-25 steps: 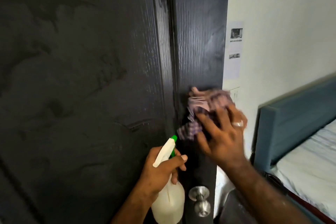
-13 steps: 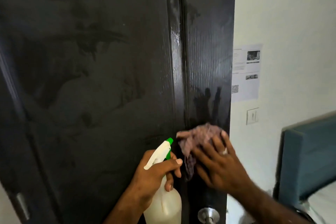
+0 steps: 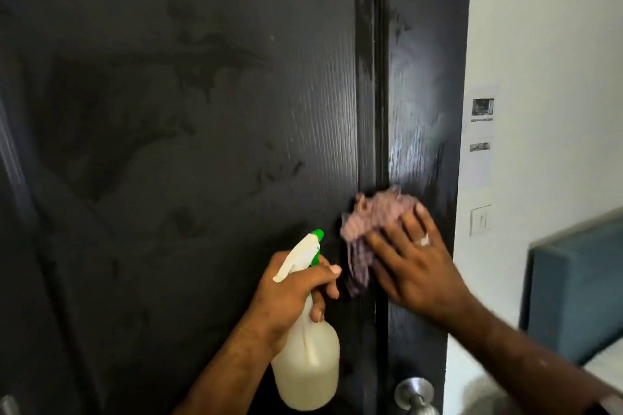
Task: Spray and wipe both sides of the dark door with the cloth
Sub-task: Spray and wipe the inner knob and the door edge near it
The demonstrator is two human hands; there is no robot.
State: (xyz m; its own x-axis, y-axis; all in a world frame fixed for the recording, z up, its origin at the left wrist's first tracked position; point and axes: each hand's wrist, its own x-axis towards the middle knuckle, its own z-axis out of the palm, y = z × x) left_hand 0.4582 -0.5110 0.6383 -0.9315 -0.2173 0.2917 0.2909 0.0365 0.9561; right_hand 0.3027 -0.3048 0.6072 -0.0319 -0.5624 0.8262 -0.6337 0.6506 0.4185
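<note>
Cloth back up the door's right stile, just above your spray hand.

The door (image 3: 202, 145) fills your view, its broad panel blotched with damp patches and its right stile streaked with wet sheen; half a second ago your cloth (image 3: 374, 229) sat low near the knob (image 3: 413, 394), and now it has climbed and drifted left over the groove between panel and stile. Your right hand (image 3: 411, 263) presses it flat, fingers spread straight, so the grip there is wide, not clenched. Your left hand (image 3: 290, 296) has kept its grip closed round the bottle (image 3: 306, 371) neck, finger on the trigger, nozzle toward the panel. I judge this face only part done: the panel's patches are unwiped, and the other side is out of sight. Beyond the edge, a notice (image 3: 480, 135) and switch (image 3: 480, 219) on the wall.
</note>
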